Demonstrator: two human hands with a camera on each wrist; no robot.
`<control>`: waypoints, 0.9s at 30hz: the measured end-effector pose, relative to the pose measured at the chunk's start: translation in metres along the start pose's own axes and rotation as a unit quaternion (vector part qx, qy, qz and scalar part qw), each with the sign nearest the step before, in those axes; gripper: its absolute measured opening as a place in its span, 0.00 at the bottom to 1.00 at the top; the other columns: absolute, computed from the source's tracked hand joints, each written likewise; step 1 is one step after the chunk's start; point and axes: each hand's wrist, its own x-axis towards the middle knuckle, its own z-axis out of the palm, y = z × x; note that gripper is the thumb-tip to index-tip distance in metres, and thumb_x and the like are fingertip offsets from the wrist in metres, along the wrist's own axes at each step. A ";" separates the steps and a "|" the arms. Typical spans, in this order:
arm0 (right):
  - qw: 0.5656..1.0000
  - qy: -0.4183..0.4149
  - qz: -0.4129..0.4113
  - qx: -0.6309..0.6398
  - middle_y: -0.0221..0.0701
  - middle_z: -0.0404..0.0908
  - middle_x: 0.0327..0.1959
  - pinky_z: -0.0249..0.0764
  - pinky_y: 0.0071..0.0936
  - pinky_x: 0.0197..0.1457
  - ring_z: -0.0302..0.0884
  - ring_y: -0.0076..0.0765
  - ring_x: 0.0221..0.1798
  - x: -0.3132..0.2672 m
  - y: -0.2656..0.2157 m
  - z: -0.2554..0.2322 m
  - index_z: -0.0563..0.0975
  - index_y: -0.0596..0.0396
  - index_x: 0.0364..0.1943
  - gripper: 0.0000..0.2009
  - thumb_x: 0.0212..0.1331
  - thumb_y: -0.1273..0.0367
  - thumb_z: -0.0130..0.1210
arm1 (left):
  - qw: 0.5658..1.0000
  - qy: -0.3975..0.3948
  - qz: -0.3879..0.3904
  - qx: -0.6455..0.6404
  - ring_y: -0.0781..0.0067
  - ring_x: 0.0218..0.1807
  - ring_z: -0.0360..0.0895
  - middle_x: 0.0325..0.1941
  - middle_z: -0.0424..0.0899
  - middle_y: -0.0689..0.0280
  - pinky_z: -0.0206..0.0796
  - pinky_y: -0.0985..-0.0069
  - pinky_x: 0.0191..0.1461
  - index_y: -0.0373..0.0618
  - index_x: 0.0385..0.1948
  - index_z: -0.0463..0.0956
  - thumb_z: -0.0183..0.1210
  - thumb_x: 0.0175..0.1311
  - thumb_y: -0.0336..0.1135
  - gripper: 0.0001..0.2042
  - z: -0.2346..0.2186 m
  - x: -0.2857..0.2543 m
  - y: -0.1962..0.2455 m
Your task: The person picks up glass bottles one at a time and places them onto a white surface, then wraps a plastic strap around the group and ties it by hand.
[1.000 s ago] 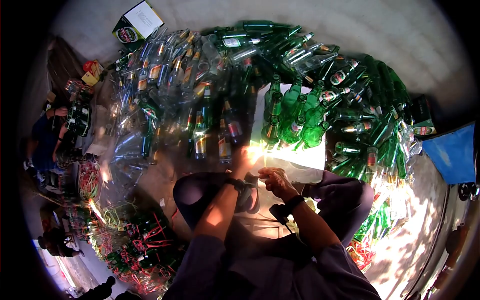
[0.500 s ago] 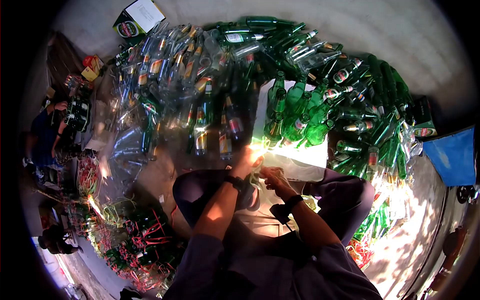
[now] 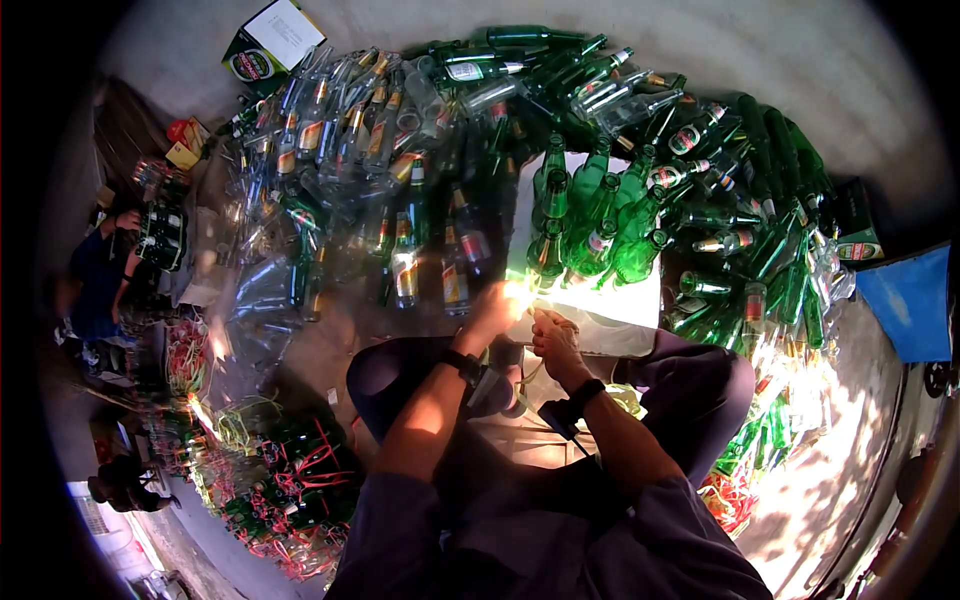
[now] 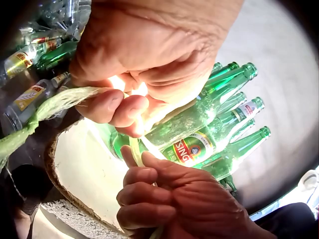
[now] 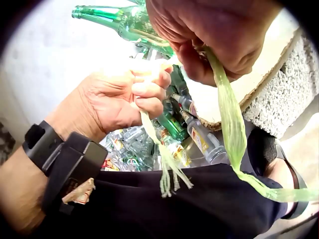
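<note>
My left hand (image 3: 492, 312) and right hand (image 3: 557, 340) are close together at the near edge of a white slab (image 3: 625, 322). Curled fingers of the left hand (image 4: 149, 55) grip a pale green plastic strip (image 4: 55, 102); in the right wrist view its frayed end hangs below the left hand (image 5: 117, 102). Another stretch of strip (image 5: 232, 119) hangs from the right hand (image 5: 219, 30), whose thumb and fingers pinch it. Several green bottles (image 3: 592, 225) stand grouped on the slab, just beyond the hands. Glare hides part of the left fingers.
Green bottles (image 3: 760, 190) lie piled on the right, clear ones (image 3: 320, 120) on the left. Bottles with red strips (image 3: 300, 480) are at the lower left. A carton (image 3: 275, 45), a blue panel (image 3: 908, 305) and another person (image 3: 95, 285) are farther out.
Both hands have moved slightly, the right one upward toward the slab and closer to the left. The strip visible between them half a second ago is now mostly hidden in the head view.
</note>
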 end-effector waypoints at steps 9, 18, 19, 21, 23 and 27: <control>0.987 -0.028 -0.147 -0.053 0.13 0.62 0.16 0.48 0.15 0.18 0.54 0.09 0.15 -0.011 -0.024 0.014 0.78 0.54 0.27 0.12 0.63 0.62 0.59 | 0.995 0.032 0.063 0.074 0.62 0.37 0.82 0.42 0.86 0.63 0.75 0.70 0.42 0.43 0.40 0.83 0.58 0.60 0.29 0.09 0.001 -0.001 -0.005; 0.997 -0.007 -0.066 -0.045 0.14 0.65 0.18 0.49 0.13 0.18 0.56 0.07 0.16 0.016 -0.009 -0.002 0.79 0.55 0.33 0.11 0.64 0.61 0.62 | 1.000 0.002 -0.012 0.020 0.41 0.38 0.80 0.35 0.83 0.49 0.71 0.53 0.41 0.41 0.41 0.80 0.56 0.58 0.28 0.10 -0.008 0.001 0.020; 0.991 -0.014 -0.106 -0.080 0.15 0.69 0.20 0.50 0.12 0.18 0.58 0.07 0.16 0.017 -0.010 -0.002 0.79 0.56 0.33 0.11 0.64 0.62 0.61 | 1.000 0.002 -0.013 0.019 0.41 0.38 0.80 0.35 0.83 0.49 0.71 0.53 0.41 0.41 0.41 0.80 0.56 0.58 0.28 0.10 -0.008 0.002 0.020; 0.989 -0.009 -0.124 -0.075 0.17 0.72 0.22 0.50 0.12 0.18 0.59 0.08 0.17 0.020 -0.010 0.001 0.79 0.56 0.34 0.11 0.63 0.62 0.62 | 0.999 -0.005 -0.019 0.046 0.40 0.36 0.79 0.32 0.83 0.49 0.71 0.51 0.40 0.41 0.40 0.80 0.56 0.57 0.27 0.10 -0.008 0.003 0.021; 0.987 -0.005 -0.141 -0.071 0.19 0.76 0.25 0.51 0.12 0.18 0.60 0.08 0.18 0.021 -0.011 0.006 0.79 0.57 0.34 0.11 0.62 0.63 0.62 | 0.997 -0.005 -0.028 0.074 0.40 0.36 0.79 0.31 0.82 0.49 0.71 0.51 0.40 0.42 0.39 0.80 0.56 0.57 0.27 0.10 -0.010 0.003 0.027; 0.984 0.005 -0.176 0.015 0.21 0.80 0.27 0.55 0.13 0.21 0.62 0.11 0.18 0.036 0.000 0.006 0.81 0.58 0.37 0.10 0.59 0.65 0.64 | 0.985 0.054 -0.016 0.161 0.45 0.34 0.79 0.32 0.84 0.53 0.72 0.56 0.39 0.41 0.34 0.82 0.57 0.56 0.27 0.07 -0.003 -0.001 0.022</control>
